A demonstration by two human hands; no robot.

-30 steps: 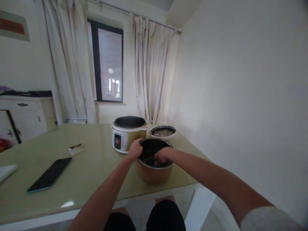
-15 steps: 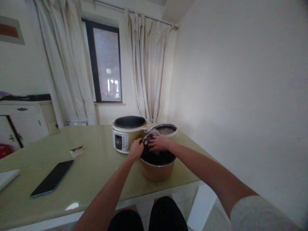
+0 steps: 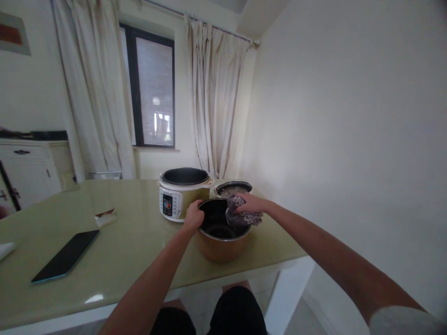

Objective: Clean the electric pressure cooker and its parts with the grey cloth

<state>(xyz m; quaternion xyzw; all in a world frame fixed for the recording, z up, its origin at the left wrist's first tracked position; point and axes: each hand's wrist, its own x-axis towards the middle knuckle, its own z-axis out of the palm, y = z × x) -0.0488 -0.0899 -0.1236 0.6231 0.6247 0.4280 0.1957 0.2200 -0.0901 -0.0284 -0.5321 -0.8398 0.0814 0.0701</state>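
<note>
Your left hand [image 3: 194, 216] grips the near-left rim of the brown pot [image 3: 221, 250], which stands on the tabletop [image 3: 136, 251] before the cooker [image 3: 191, 201]; your right hand [image 3: 248, 203] clutches the patterned cloth [image 3: 234, 219] at the right rim. Brace firmly, spread the cloth flatter and follow the wall's curve with even pressure.

Glossy green table [image 3: 136, 260], white leg [image 3: 289, 293] under front right corner, glare spot [image 3: 94, 298] near front edge. Beyond far edge: dark-framed window [image 3: 155, 93] with bright reflections [image 3: 162, 125], left curtain [image 3: 94, 93] and right curtain [image 3: 216, 93] pale, rod [image 3: 223, 30] above. Past left edge: white cabinet [image 3: 31, 170], dark handle [image 3: 21, 152]; framed panel [image 3: 12, 35] higher up. Plain whitish wall [image 3: 331, 139] beyond right edge. Pale floor [image 3: 314, 316] below front right corner. Light soft, dim.
</note>
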